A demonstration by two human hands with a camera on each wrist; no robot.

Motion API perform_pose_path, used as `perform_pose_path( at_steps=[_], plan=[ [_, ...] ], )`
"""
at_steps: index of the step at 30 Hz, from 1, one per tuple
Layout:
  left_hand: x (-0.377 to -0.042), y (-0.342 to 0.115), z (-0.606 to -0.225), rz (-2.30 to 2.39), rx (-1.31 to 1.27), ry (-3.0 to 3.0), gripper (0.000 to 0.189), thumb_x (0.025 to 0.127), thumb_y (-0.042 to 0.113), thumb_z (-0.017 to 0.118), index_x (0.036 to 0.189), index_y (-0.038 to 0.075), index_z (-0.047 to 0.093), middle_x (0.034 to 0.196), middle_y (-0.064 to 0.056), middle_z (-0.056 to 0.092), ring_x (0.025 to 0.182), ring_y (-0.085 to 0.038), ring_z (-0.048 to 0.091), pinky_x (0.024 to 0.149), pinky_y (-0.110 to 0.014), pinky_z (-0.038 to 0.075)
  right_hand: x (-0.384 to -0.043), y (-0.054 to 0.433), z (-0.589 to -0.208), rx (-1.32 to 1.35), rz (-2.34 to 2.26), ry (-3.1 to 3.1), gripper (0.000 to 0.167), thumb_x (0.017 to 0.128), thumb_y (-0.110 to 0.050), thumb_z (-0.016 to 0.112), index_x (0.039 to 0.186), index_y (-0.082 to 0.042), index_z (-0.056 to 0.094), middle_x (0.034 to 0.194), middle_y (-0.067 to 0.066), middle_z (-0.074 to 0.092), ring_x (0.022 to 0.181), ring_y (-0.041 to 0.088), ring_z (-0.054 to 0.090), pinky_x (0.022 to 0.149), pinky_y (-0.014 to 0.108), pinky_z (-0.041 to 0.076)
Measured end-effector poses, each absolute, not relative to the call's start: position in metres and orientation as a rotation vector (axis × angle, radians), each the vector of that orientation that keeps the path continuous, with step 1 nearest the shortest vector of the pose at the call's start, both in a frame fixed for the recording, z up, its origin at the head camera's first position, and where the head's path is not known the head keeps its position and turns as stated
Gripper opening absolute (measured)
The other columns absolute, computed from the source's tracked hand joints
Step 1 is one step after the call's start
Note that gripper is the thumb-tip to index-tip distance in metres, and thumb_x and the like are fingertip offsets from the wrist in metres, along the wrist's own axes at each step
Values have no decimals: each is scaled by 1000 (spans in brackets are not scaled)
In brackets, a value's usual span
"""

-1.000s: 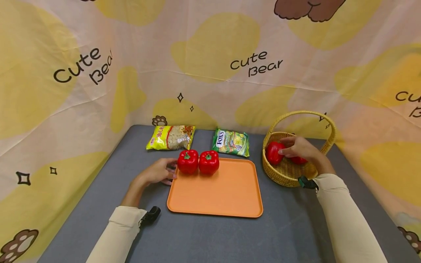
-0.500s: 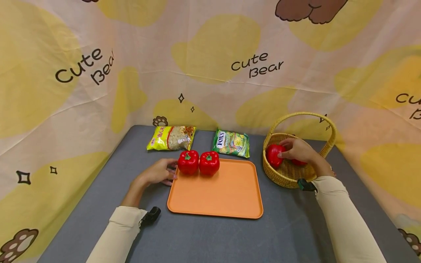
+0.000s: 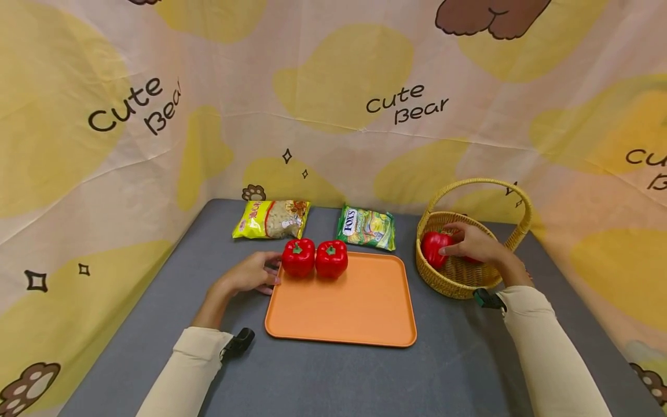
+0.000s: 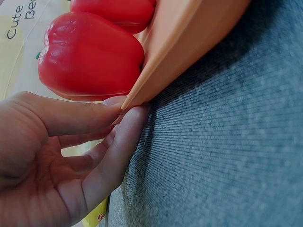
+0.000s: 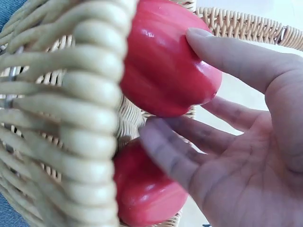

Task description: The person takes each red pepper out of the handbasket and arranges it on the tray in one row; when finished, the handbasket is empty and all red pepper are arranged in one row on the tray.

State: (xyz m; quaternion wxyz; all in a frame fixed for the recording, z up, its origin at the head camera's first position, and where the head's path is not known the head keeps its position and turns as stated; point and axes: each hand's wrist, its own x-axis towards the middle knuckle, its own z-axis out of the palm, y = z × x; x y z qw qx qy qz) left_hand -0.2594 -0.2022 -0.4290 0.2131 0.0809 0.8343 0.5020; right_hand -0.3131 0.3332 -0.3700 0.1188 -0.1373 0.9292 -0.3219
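Note:
My left hand [image 3: 252, 272] pinches the left rim of the orange tray [image 3: 359, 313]. In the left wrist view its thumb lies over the rim and a finger lies beneath. Beside that hand, two red bell peppers [image 3: 298, 258] [image 3: 331, 259] stand side by side at the tray's back left, green stems up. At the right, my right hand [image 3: 473, 242] reaches into the wicker basket [image 3: 443, 284] and holds a red bell pepper [image 3: 433, 249] between thumb and fingers. Another red pepper [image 5: 147, 189] lies lower in the basket, partly hidden by the hand.
Behind the tray lie a yellow snack bag [image 3: 273, 219] and a green Fox's candy bag [image 3: 366, 227]. The basket's tall handle [image 3: 479, 179] arches over the right hand. A printed cloth [image 3: 333, 104] stands around the grey table [image 3: 333, 382].
The pepper in the right hand has turned, so its lobed end now shows more in the basket. The right hand has shifted slightly; the left hand and tray stay in place.

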Motion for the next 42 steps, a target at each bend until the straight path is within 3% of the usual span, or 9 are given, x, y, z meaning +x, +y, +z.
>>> perform_pose_path(
  at_steps=[10, 21, 34, 36, 40, 42],
  plan=[
    [-258, -203, -430, 1416, 238, 2306, 67, 96, -9, 64, 157, -13, 36, 147, -32, 50, 102, -26, 69, 75, -40, 68, -296, 334, -363, -390, -928, 2814, 82, 93, -32, 79, 158, 0, 42, 151, 33, 50, 134, 50, 51, 109, 66, 46],
    [-258, -203, -430, 1407, 249, 2307, 68, 96, -8, 63, 158, -13, 34, 149, -33, 49, 105, -27, 69, 76, -39, 68, -263, 331, -353, -355, -1004, 2887, 83, 94, -27, 78, 161, -1, 38, 148, 30, 37, 131, 49, 46, 98, 57, 53],
    [-259, -204, -430, 1424, 272, 2293, 69, 96, -9, 64, 158, -14, 33, 149, -34, 48, 109, -29, 69, 76, -40, 68, -233, 305, -340, -401, -1140, 2948, 85, 92, -20, 82, 162, -5, 36, 151, 28, 35, 134, 53, 47, 104, 70, 52],
    [-259, -203, -430, 1424, 269, 2295, 69, 96, -9, 64, 157, -14, 34, 148, -34, 49, 109, -30, 69, 76, -40, 68, -232, 298, -341, -430, -1172, 2948, 85, 91, -18, 83, 161, -5, 36, 150, 27, 38, 132, 51, 49, 103, 65, 55],
    [-259, -203, -430, 1421, 271, 2301, 69, 96, -8, 65, 157, -14, 34, 148, -34, 49, 110, -31, 69, 76, -40, 68, -234, 285, -346, -509, -1318, 2862, 88, 89, -10, 85, 160, -3, 33, 153, 25, 41, 127, 48, 57, 96, 33, 61],
    [-259, -203, -430, 1421, 274, 2301, 69, 96, -8, 65, 157, -14, 34, 148, -34, 49, 111, -31, 68, 76, -40, 68, -235, 278, -349, -529, -1362, 2819, 89, 88, -8, 85, 159, -3, 32, 153, 24, 43, 125, 47, 60, 94, 27, 61]
  ],
)
